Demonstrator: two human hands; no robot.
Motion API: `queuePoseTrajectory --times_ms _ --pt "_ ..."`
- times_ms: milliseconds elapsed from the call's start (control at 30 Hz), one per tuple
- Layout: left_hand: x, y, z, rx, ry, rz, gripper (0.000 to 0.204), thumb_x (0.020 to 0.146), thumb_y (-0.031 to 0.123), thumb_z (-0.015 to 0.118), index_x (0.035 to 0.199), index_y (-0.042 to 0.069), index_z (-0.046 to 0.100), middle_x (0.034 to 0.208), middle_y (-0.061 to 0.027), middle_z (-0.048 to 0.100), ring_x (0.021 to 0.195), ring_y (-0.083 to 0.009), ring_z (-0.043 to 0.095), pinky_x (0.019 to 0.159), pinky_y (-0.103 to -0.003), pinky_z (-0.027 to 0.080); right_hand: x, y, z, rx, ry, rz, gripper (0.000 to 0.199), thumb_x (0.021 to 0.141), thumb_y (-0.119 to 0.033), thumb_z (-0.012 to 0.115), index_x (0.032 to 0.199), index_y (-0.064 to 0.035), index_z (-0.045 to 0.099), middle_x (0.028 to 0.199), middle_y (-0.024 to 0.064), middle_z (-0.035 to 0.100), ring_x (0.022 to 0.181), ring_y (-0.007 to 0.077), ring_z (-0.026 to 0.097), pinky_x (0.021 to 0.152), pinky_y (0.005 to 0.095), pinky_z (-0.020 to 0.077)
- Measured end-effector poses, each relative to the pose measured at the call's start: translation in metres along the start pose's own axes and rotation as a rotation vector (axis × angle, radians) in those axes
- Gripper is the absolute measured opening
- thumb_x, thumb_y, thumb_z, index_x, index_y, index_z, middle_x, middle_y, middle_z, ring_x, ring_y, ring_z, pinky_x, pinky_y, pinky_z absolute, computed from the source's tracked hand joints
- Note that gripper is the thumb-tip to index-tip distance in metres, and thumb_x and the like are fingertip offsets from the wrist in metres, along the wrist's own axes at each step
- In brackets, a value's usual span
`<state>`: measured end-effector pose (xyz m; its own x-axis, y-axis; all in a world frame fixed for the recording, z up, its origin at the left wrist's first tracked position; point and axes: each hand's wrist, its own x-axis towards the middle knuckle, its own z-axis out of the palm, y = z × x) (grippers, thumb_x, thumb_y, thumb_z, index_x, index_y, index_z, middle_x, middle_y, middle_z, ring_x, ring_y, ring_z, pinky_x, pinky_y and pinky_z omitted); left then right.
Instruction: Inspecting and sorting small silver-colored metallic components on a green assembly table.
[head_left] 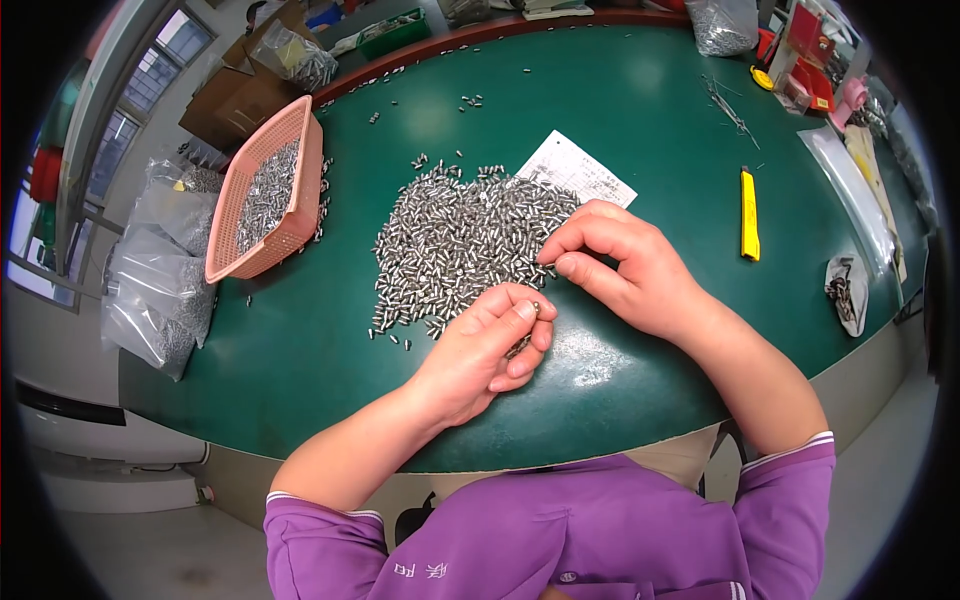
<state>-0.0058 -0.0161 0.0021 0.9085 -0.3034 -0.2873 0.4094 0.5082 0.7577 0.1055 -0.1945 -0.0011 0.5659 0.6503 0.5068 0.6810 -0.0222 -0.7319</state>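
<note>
A broad pile of small silvery metal pins (455,240), short and rounded at the ends, lies on the green tabletop (640,400). My left hand (490,345) is curled at the pile's near edge, closed around several of these pins; one shows between thumb and forefinger. Just to its right, my right hand (620,265) reaches to the pile's right edge. Its thumb and forefinger come close together beside the pins, the other fingers bent; whether a pin is pinched there is too small to make out. A printed paper sheet (575,170) is partly under the pile.
On the left a pink plastic basket (275,250) holds more pins, beside clear bags (160,290) of metal parts. A yellow utility knife (749,215) lies right of my hands. Farther right are a small bag of dark pieces (846,293) and clear plastic sleeves (848,190).
</note>
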Motion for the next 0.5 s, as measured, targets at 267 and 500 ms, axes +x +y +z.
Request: queuePoseTrajectory --times_ms 267,500 --pt "0.0 0.0 -0.001 0.01 0.003 0.008 0.016 0.101 0.019 0.046 0.105 0.005 0.051 0.086 -0.003 0.051 0.058 -0.0054 0.039 0.044 -0.017 0.028 0.001 -0.01 -0.003 0.052 -0.084 -0.116 0.016 0.078 -0.003 0.07 0.093 -0.0066 0.07 0.087 0.004 0.06 0.084 0.0178 0.059 0.074 0.0306 0.0487" --pt "0.0 0.0 -0.001 -0.057 0.027 0.022 0.016 0.102 0.02 0.045 0.104 0.005 0.049 0.085 -0.0027 0.051 0.058 -0.0056 0.038 0.045 -0.017 0.028 0.001 -0.009 -0.003 -0.057 -0.101 -0.17 0.021 0.075 -0.003 0.071 0.095 -0.01 0.071 0.086 0.0039 0.057 0.083 0.0186 0.058 0.072 0.031 0.0479"
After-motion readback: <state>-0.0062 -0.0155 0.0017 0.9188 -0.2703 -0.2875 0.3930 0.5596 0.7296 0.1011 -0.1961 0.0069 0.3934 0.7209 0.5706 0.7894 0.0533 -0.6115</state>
